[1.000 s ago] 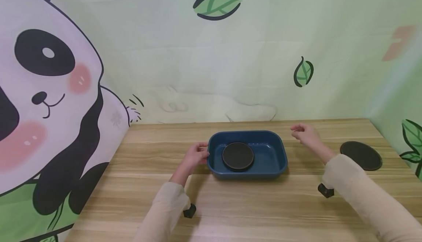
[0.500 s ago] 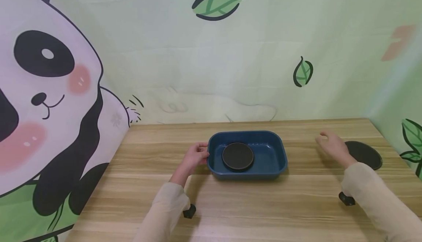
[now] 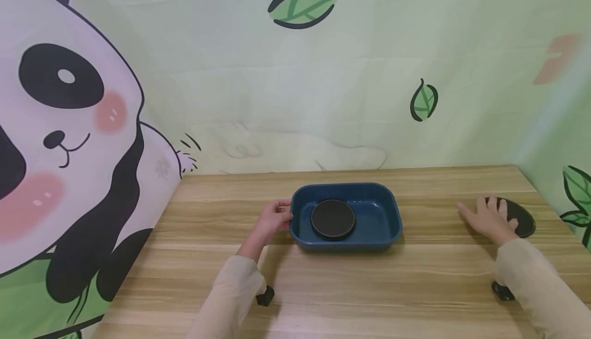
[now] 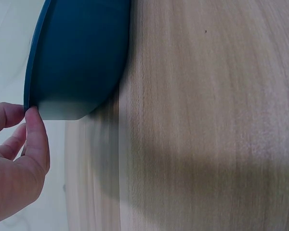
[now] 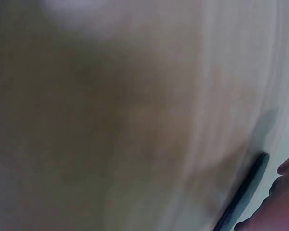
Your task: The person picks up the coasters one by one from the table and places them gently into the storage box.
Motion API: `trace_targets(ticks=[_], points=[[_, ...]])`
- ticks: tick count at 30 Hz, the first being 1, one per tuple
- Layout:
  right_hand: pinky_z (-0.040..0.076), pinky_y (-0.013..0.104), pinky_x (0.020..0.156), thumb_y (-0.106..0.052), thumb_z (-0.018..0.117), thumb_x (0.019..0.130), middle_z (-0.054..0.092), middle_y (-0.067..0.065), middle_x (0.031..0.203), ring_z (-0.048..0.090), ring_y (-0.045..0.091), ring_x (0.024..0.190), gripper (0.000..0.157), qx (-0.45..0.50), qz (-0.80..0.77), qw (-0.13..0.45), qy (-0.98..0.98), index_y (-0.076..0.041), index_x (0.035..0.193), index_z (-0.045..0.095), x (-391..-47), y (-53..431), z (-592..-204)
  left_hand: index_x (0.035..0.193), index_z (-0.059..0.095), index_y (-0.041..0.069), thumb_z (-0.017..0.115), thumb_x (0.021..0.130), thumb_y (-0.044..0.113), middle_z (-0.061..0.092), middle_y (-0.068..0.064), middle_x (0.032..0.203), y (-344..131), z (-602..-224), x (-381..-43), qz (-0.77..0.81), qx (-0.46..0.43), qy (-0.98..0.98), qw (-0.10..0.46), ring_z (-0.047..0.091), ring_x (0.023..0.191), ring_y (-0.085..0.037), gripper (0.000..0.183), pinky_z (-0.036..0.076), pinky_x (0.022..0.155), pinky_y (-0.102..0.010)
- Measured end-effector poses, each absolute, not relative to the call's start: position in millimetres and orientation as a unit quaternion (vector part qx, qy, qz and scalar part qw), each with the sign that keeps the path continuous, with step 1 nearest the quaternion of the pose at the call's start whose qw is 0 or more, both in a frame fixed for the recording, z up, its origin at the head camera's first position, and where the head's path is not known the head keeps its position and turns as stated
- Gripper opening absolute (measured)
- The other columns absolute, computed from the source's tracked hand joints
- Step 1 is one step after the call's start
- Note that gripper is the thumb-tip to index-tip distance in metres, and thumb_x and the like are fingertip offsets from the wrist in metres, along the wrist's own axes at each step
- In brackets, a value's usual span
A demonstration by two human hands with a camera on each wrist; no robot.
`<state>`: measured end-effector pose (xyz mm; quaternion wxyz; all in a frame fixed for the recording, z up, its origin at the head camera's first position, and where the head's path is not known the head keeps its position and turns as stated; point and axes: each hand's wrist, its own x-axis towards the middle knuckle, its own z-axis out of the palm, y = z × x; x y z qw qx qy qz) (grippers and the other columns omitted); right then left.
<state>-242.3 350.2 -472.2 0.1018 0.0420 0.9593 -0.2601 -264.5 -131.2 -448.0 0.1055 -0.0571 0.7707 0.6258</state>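
Note:
A blue rectangular baking dish [image 3: 376, 221] with rounded corners stands mid-table in the head view. Inside it, toward the left end, lies a black round disc [image 3: 333, 218]. My left hand [image 3: 272, 219] pinches the dish's left rim between thumb and fingers; the left wrist view shows the fingertips on the wall's edge. A flat black oval-looking disc [image 3: 524, 218] lies on the table at the right. Over its left part hovers or rests my right hand [image 3: 490, 221], fingers spread; contact cannot be made out. The right wrist view shows the disc's edge [image 5: 245, 192] beneath the fingers.
The wooden table [image 3: 429, 277] ends at a wall cloth [image 3: 258, 98] printed with leaves and a large panda. Bare wood separates the dish from the disc on the right. Each sleeve carries a small black device at the wrist.
My right hand has moved right, from near the dish to above the disc on the table, and its fingers have spread. The left hand and the dish have stayed put.

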Motion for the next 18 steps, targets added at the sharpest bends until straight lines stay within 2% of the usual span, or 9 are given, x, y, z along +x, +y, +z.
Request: trace_targets(ticks=[4,10,14,18], points=[[-0.007,0.078,0.078,-0.062,0.018,0.086,-0.021,0.041,0.129,-0.023,0.058,0.116,0.093,0.044,-0.256,0.125,0.957,0.016,0.132,-0.006,-237.4,355.4,-476.5,0.117,0.049,-0.003,0.050,0.082,-0.004,0.051,-0.016,0.098,-131.3,-447.5,-264.3,0.624,-0.060,0.771,0.109,0.055,0.073,-0.020,0.035,0.052,0.066,-0.029],[-0.006,0.077,0.079,-0.061,0.018,0.087,-0.017,0.043,0.129,-0.017,0.058,0.118,0.093,0.035,-0.248,0.133,0.959,0.017,0.132,-0.002,-235.6,356.7,-478.6,0.118,0.049,-0.001,0.050,0.084,-0.003,0.050,-0.014,0.097,-132.0,-447.0,-265.4,0.617,-0.063,0.776,0.114,0.056,0.074,-0.021,0.034,0.052,0.066,-0.030],[-0.002,0.078,0.080,-0.059,0.019,0.088,-0.012,0.044,0.130,-0.012,0.059,0.118,0.091,0.025,-0.242,0.142,0.960,0.018,0.132,0.002,-233.7,356.3,-474.6,0.118,0.049,-0.001,0.050,0.084,-0.003,0.051,-0.015,0.098,-131.7,-446.6,-265.4,0.619,-0.065,0.775,0.113,0.055,0.072,-0.020,0.035,0.051,0.065,-0.029],[0.007,0.078,0.080,-0.057,0.023,0.089,0.001,0.044,0.131,0.001,0.060,0.118,0.087,0.011,-0.224,0.142,0.964,0.019,0.131,0.013,-231.4,357.1,-469.3,0.119,0.049,-0.001,0.050,0.083,-0.003,0.050,-0.012,0.096,-131.5,-445.8,-265.0,0.618,-0.067,0.775,0.113,0.055,0.072,-0.020,0.035,0.051,0.064,-0.028]])
